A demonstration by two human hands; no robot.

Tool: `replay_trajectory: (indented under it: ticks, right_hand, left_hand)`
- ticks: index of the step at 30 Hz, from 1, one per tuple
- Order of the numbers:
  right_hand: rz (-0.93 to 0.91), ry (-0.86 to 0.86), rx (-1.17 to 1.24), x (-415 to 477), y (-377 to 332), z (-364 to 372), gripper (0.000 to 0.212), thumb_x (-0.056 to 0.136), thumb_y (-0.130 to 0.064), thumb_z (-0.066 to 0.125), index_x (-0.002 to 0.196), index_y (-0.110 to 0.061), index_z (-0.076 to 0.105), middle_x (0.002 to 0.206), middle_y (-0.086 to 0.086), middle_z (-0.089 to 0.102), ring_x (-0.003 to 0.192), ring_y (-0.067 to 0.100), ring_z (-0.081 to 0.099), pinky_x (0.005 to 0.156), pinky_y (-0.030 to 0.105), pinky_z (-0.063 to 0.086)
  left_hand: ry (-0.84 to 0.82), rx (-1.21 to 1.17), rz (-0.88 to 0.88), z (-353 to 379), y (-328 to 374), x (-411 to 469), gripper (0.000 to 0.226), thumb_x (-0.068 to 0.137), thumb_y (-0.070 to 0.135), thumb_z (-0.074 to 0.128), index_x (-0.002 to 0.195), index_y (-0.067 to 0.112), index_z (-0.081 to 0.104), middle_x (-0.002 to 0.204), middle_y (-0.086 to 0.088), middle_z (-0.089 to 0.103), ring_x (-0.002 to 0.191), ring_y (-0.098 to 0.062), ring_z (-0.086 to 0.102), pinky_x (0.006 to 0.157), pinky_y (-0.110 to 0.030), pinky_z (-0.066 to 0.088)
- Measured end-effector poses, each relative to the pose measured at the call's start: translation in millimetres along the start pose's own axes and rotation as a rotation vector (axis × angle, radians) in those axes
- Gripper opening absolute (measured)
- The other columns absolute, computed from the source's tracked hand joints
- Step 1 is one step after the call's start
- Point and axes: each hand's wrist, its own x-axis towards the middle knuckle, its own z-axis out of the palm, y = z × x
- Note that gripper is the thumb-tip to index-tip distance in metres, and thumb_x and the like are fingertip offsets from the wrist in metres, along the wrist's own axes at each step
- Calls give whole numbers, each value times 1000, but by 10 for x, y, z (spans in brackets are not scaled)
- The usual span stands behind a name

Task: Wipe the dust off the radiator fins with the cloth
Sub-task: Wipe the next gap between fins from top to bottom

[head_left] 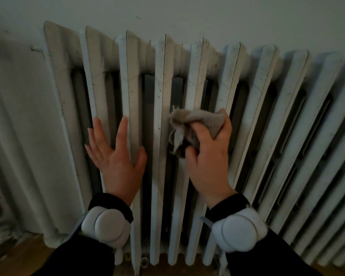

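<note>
A white cast-iron radiator (161,82) with several tall, speckled fins stands against the wall and fills most of the view. My right hand (209,156) grips a bunched beige cloth (195,120) and holds it against a fin near the middle, about halfway up. My left hand (116,154) lies flat with straight, spread fingers on the fins to the left of the cloth. Both wrists carry white round devices over dark sleeves.
A thin white pipe (54,116) runs down the wall just left of the radiator. The pale wall (187,14) rises behind it. Wooden floor (18,255) shows at the bottom left, under the radiator's feet.
</note>
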Motion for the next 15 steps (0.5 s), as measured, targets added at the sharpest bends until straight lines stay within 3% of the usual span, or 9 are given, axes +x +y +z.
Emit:
replay_trajectory:
  ticks: [3,6,11,15]
  right_hand:
    - [35,-133,-19,131,-45,10,46,86,-15,58,130,-27,50,142,10,22,129,25,35,111,29,30]
    - [70,-245,-82,6,-15,172,45,86,-16,58,129,-27,50,144,11,22,132,24,29,114,31,25]
    - [118,-279,-131,-433,149,405,40,85,-15,60,124,-24,55,147,14,19,138,28,25,117,37,23]
    - [160,-304,-123,-686,266,533,36,83,-17,51,119,-18,58,146,20,24,135,34,31,114,41,30]
  left_hand:
    - [-24,-4,-43,51,-42,-46,75,84,33,66,147,34,24,159,-13,-2,145,-36,-6,114,-60,1]
    - [-16,-24,-60,108,-75,-91,76,81,47,57,147,35,20,158,-13,-1,144,-38,-4,114,-58,4]
    - [-18,-9,-42,167,-133,-191,81,81,47,61,149,23,22,157,-21,-1,143,-42,-3,113,-54,3]
    - [-42,9,-53,175,-113,-187,87,80,46,64,150,23,17,157,-21,-5,143,-42,-7,113,-52,-1]
